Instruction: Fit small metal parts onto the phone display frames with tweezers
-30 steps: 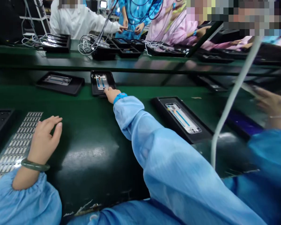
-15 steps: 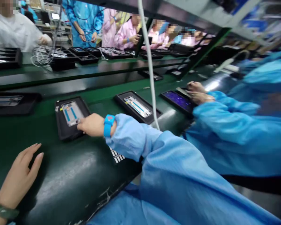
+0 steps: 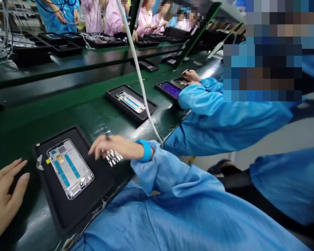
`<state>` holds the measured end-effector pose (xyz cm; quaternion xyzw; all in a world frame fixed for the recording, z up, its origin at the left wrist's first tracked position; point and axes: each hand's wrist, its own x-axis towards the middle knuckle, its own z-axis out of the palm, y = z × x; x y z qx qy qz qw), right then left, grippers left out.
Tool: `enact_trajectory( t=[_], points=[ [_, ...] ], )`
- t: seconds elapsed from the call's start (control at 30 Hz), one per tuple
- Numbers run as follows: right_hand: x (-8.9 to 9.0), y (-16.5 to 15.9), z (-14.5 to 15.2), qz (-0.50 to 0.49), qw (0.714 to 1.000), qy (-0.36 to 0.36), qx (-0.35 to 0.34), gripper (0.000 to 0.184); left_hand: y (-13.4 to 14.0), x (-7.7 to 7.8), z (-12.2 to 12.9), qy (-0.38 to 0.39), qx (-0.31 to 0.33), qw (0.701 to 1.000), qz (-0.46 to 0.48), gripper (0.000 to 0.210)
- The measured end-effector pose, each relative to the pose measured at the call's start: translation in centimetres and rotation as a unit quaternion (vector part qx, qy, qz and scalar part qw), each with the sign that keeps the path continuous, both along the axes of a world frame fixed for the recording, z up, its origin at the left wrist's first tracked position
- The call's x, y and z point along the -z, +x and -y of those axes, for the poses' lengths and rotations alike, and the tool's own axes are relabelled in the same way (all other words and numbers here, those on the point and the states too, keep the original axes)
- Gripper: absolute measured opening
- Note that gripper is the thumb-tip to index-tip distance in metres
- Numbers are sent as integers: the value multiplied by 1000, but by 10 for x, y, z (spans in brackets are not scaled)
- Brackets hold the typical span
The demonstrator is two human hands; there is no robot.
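Observation:
In front of me a black tray (image 3: 94, 184) lies on the green bench, with a phone frame (image 3: 75, 153) in it. The frame is silver, with two blue strips and a yellow tab. My left hand (image 3: 7, 198) is at the tray's left side, fingers stretched out and holding nothing. Over the tray's right edge hovers my right hand (image 3: 117, 145), a blue band on its wrist. Its fingers are loosely bent and apart, with nothing visible in them. Just beneath it is a sheet of black-and-white labels (image 3: 113, 158), partly hidden. A crumpled clear scrap (image 3: 40, 162) sits on the tray's left rim.
Further right stands a second black tray (image 3: 112, 94) with a similar phone frame (image 3: 131, 101). A white cable (image 3: 136, 62) hangs in front of it. To the right a co-worker's hands (image 3: 192, 76) work over another tray (image 3: 170, 90). Several trays line the raised shelf behind.
The tray with the phone frame has come nearer, to the bench's front edge. My right hand has let go of it and moved off its right side. The view has turned right.

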<state>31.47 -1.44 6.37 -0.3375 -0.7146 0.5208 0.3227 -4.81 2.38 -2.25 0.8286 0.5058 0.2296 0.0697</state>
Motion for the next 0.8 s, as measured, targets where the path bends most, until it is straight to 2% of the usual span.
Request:
enact_trajectory(
  t=[0.03,0.1,0.17,0.27,0.37,0.43,0.6,0.8],
  points=[
    [5,9,-8,-42,994,-39,97,44,10,-8,2,13,0,1000,9,43],
    [15,24,-20,-92,954,-91,272,45,31,-23,5,28,26,999,24,43],
    [25,31,-26,-124,916,-115,365,36,53,-34,8,40,68,996,35,40],
    [34,35,-24,-126,912,-149,361,32,88,-45,14,4,158,987,-1,40],
    [44,33,-14,-81,916,-165,356,36,124,-51,21,-6,274,958,-89,42],
    [52,30,-7,-40,917,-161,362,36,147,-53,23,6,313,940,-137,42],
    [67,21,1,5,912,-152,380,31,181,-49,22,12,334,925,-182,42],
    [67,17,-2,-5,911,-153,384,28,182,-44,21,5,327,930,-169,42]
  ],
)
